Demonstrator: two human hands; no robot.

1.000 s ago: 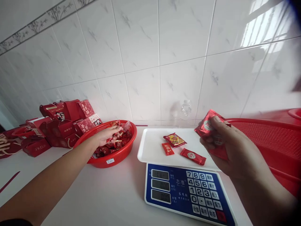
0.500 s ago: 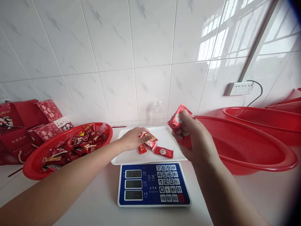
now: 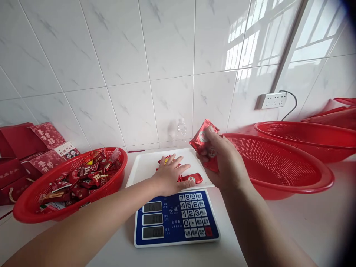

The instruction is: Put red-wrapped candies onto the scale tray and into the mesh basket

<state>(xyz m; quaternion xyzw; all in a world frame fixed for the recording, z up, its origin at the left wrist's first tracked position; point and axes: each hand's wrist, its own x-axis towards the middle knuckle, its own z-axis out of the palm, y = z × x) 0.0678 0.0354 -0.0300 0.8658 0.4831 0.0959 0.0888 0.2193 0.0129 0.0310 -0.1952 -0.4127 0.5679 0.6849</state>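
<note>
Over the white tray (image 3: 139, 165) of the blue scale (image 3: 178, 218), my left hand (image 3: 167, 178) is spread with its fingers apart, above several red wrapped sweets (image 3: 194, 178); its palm hides some of them. My right hand (image 3: 222, 155) is closed around red candy packets (image 3: 200, 139), raised at the tray's right side. The scale's displays and keypad face me.
At the left, a red basket (image 3: 119, 174) full of wrapped sweets stands before red gift boxes (image 3: 22, 142). Two red baskets (image 3: 314, 178) (image 3: 328, 139) are at the right. A clear bottle (image 3: 181, 128) and a socket strip (image 3: 272, 100) are behind.
My left hand has moved right and nearer over the tray, and its fingers have spread. My right hand still holds the red packets. The view has shifted slightly right.
</note>
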